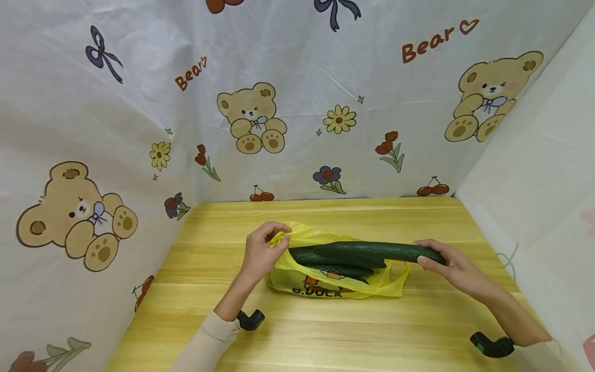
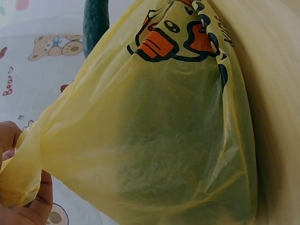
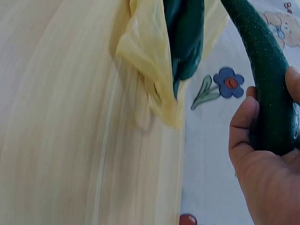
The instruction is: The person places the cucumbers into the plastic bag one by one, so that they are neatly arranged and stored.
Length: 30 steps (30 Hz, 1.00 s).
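Note:
A yellow plastic bag point(image 1: 283, 281) with a printed duck lies on its side on the wooden table. My left hand point(image 1: 260, 253) pinches the bag's upper edge near its left end; in the left wrist view the plastic point(image 2: 164, 136) stretches away from the fingers. Dark green cucumbers point(image 1: 339, 269) show in the bag's opening. My right hand point(image 1: 453, 266) grips one long cucumber point(image 1: 404, 252) by its right end, thumb in front. This cucumber slants above the others, and its left part overlaps them. How many lie deeper inside is hidden by the plastic.
The wooden table point(image 1: 325, 330) meets a patterned cloth wall point(image 1: 297, 175) at the back, with more cloth at both sides. Dark wrist-camera mounts sit at the left wrist point(image 1: 251, 320) and the right wrist point(image 1: 491, 345). A pale cord point(image 1: 511, 258) hangs by the right table edge.

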Tool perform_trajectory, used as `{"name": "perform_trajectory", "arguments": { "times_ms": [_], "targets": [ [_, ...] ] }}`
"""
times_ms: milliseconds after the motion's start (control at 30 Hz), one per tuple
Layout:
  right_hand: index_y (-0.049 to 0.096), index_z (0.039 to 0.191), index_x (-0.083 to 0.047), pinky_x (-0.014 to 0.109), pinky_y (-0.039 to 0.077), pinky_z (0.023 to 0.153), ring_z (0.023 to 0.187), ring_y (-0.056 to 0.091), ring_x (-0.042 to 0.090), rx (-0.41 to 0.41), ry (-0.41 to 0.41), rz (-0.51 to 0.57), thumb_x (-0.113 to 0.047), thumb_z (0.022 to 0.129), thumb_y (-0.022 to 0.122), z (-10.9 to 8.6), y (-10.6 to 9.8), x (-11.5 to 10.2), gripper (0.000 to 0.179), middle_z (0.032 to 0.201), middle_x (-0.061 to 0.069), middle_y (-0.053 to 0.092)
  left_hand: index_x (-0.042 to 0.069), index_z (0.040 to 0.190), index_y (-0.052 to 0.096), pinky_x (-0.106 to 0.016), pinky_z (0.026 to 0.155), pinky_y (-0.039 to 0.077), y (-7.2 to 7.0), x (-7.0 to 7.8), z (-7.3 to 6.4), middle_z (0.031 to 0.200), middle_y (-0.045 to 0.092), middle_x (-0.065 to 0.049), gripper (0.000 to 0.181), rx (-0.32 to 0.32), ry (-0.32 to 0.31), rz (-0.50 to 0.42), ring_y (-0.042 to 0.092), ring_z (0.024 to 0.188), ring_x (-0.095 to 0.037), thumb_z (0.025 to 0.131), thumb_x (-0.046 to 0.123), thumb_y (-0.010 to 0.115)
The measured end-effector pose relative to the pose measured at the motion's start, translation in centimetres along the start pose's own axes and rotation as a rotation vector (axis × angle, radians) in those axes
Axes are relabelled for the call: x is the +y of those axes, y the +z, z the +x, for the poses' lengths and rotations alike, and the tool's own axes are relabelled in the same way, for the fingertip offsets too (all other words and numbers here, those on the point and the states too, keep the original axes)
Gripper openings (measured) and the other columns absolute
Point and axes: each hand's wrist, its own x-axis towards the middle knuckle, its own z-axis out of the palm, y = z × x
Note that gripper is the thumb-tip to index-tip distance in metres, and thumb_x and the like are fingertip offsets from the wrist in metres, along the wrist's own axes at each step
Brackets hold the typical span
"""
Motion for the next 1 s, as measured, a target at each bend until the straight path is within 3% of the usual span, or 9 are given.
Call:
{"name": "perform_trajectory", "arguments": {
  "times_ms": [167, 333, 467, 633, 767, 1000],
  "targets": [
    [0.054, 0.150, -0.004, 0.019, 0.057, 0.091, 0.118, 0.062, -0.006, -0.011, -0.021, 0.009, -0.018, 0.115, 0.053, 1.6, 1.2, -0.6, 0.037, 0.140, 0.001, 0.063, 0.021, 0.110, 0.081, -0.027, 0.084, 0.055, 0.1, 0.1, 0.2, 0.113, 0.079, 0.002, 0.016, 0.002, 0.020, 0.002, 0.066, 0.095, -0.017, 0.098, 0.010, 0.079],
    [0.055, 0.150, -0.006, 0.020, 0.055, 0.093, 0.117, 0.063, -0.002, -0.050, -0.040, 0.027, -0.019, 0.115, 0.052, 3.2, 2.4, -1.4, 0.037, 0.144, 0.019, 0.061, 0.019, 0.110, 0.082, -0.028, 0.077, 0.046, 0.2, 0.2, 0.4, 0.111, 0.078, 0.002, 0.015, -0.003, 0.029, 0.011, 0.054, 0.085, -0.019, 0.099, 0.010, 0.078],
    [0.055, 0.149, -0.010, 0.020, 0.054, 0.095, 0.119, 0.064, 0.003, -0.083, -0.046, 0.022, -0.023, 0.116, 0.052, 4.7, 3.8, -2.2, 0.036, 0.145, 0.018, 0.062, 0.020, 0.110, 0.082, -0.029, 0.083, 0.051, 0.2, 0.2, 0.4, 0.113, 0.079, 0.003, 0.014, 0.000, 0.018, 0.030, 0.062, 0.092, -0.018, 0.099, 0.011, 0.078],
    [0.055, 0.148, -0.009, 0.027, 0.058, 0.097, 0.125, 0.068, 0.025, -0.106, -0.048, 0.052, -0.025, 0.116, 0.050, 6.5, 5.6, -3.1, 0.036, 0.141, 0.016, 0.064, 0.019, 0.111, 0.081, -0.033, 0.092, 0.057, 0.0, 0.4, 0.5, 0.115, 0.079, 0.004, 0.012, -0.008, 0.015, 0.050, 0.071, 0.106, -0.017, 0.100, 0.014, 0.078],
    [0.052, 0.150, -0.006, 0.035, 0.059, 0.103, 0.133, 0.066, 0.040, -0.143, -0.042, 0.065, -0.027, 0.117, 0.049, 7.6, 6.8, -3.6, 0.040, 0.144, 0.019, 0.063, 0.020, 0.111, 0.081, -0.034, 0.094, 0.058, 0.0, 0.5, 0.6, 0.114, 0.079, 0.003, 0.012, -0.020, 0.011, 0.060, 0.072, 0.108, -0.017, 0.101, 0.014, 0.078],
    [0.053, 0.151, -0.006, 0.053, 0.058, 0.106, 0.130, 0.066, 0.041, -0.155, -0.030, 0.048, -0.030, 0.116, 0.050, 8.8, 8.2, -4.2, 0.042, 0.149, 0.022, 0.060, 0.019, 0.109, 0.081, -0.029, 0.086, 0.055, -0.3, 0.7, 0.7, 0.113, 0.079, 0.002, 0.011, -0.015, 0.013, 0.057, 0.068, 0.098, -0.016, 0.101, 0.012, 0.077]
  ]
}}
